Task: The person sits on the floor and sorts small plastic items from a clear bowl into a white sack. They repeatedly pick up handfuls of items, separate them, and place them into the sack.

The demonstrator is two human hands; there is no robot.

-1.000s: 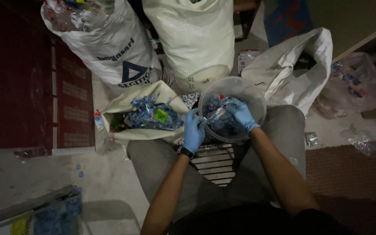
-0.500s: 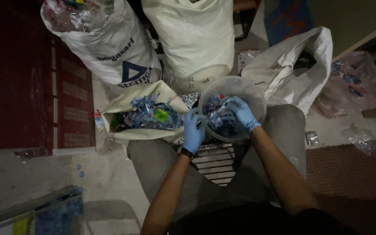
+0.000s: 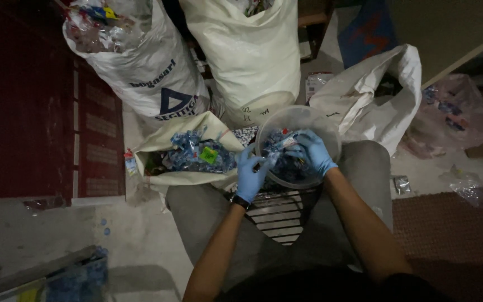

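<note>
Down at the lap, the left hand (image 3: 251, 176), in a blue glove, has its fingers closed on one end of a small clear wrapper (image 3: 279, 146) with blue and red on it. The right hand (image 3: 312, 152), gloved the same, pinches the other end of that wrapper, so both hands are clamped on it just above a bowl (image 3: 322, 120). That bowl is clear plastic, round, and rests on the person's knees; a heap of blue wrappers lies inside it, under the hands. A dark band sits on the left wrist. Below the bowl, between the knees, a white slatted stool (image 3: 278, 215) shows.

Just left of the bowl, touching the person's leg, an open cream sack (image 3: 163, 142) lies on its side, holding more blue wrappers and one green piece (image 3: 208, 155). Behind it stand two tall white sacks (image 3: 252, 50), the left one printed with a dark triangle and filled with mixed plastic. A slack white sack (image 3: 375, 95) slumps right of the bowl, and a clear bag (image 3: 454, 112) lies farther right on the floor. A dark red panel (image 3: 34, 100) fills the left side.
</note>
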